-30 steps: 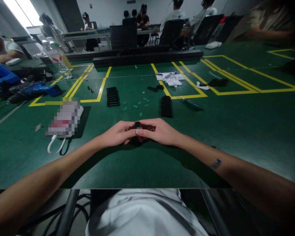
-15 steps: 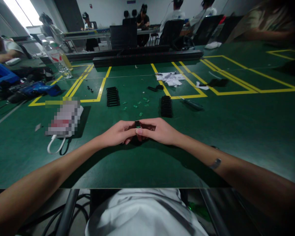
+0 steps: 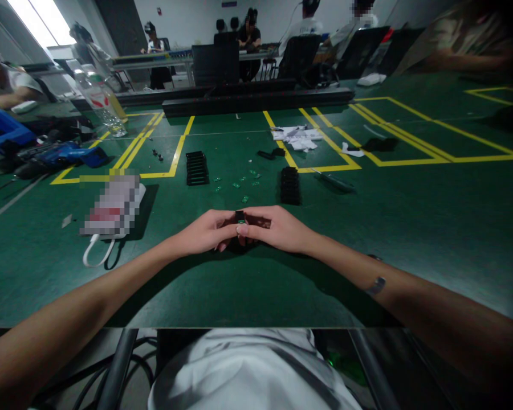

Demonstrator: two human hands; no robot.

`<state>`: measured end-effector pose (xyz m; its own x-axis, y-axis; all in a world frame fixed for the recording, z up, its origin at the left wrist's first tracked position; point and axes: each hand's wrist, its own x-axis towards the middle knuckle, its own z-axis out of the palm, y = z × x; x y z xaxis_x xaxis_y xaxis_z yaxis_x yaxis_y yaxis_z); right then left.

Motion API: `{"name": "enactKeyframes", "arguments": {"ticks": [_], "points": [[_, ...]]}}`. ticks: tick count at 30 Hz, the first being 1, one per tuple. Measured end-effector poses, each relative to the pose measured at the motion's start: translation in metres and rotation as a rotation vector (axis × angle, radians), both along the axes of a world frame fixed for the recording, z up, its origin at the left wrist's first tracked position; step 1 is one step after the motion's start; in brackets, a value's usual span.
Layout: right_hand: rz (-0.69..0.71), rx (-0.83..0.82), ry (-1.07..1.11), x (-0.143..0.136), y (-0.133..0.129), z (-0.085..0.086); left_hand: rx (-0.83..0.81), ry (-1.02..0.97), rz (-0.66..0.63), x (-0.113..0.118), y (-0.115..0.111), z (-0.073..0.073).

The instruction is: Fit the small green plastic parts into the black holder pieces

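Observation:
My left hand (image 3: 205, 230) and my right hand (image 3: 284, 229) meet above the green table, fingers closed around one small black plastic housing (image 3: 240, 216). A small green circuit board (image 3: 241, 222) shows at its near side, just above the thumb tips, which touch each other. The lower part of the housing is hidden by the fingers. Beyond the hands lie several loose green circuit boards (image 3: 236, 185). To their left is a slotted black rack (image 3: 196, 168), and a second black rack (image 3: 290, 185) stands on the right.
A white power bank with a cable (image 3: 130, 210) lies left. Behind it are a blue power tool (image 3: 74, 155) and a plastic bottle (image 3: 105, 108). White paper scraps (image 3: 299, 135) and a dark pen-like tool (image 3: 336, 181) lie right. A long black bar (image 3: 256, 101) crosses the back; people sit beyond.

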<state>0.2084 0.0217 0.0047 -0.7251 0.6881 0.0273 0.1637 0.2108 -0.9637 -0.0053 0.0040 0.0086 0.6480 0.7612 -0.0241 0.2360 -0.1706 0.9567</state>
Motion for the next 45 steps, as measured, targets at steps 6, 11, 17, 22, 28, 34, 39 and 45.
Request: {"name": "enactKeyframes", "arguments": {"ticks": [6,11,17,22,28,34,39,45], "points": [[-0.002,0.009,-0.017,-0.0004,0.0000,0.0008,0.000,0.011,0.007,0.0007,-0.0007,0.0007],[0.004,0.022,-0.026,-0.0006,-0.0001,0.0019,0.006,0.018,0.015,0.0002,-0.0005,0.0001],[0.011,0.016,-0.017,0.0002,-0.0002,0.0023,0.002,0.022,0.014,0.0002,-0.0008,0.0013],[0.011,0.012,-0.002,0.0002,0.0002,0.0024,0.003,0.025,0.004,0.0004,-0.0004,0.0017],[0.007,0.010,-0.009,-0.0006,-0.0006,0.0034,-0.004,0.015,-0.004,-0.0003,0.0000,0.0006],[0.001,-0.003,-0.009,-0.0006,0.0000,0.0010,-0.007,0.013,-0.008,-0.0001,-0.0001,0.0008],[0.005,-0.003,0.002,-0.0005,0.0002,0.0000,-0.015,0.006,-0.004,-0.0004,0.0002,-0.0004],[0.005,0.001,-0.003,-0.0007,-0.0003,0.0014,-0.020,-0.002,-0.013,-0.0004,-0.0001,0.0002]]}}
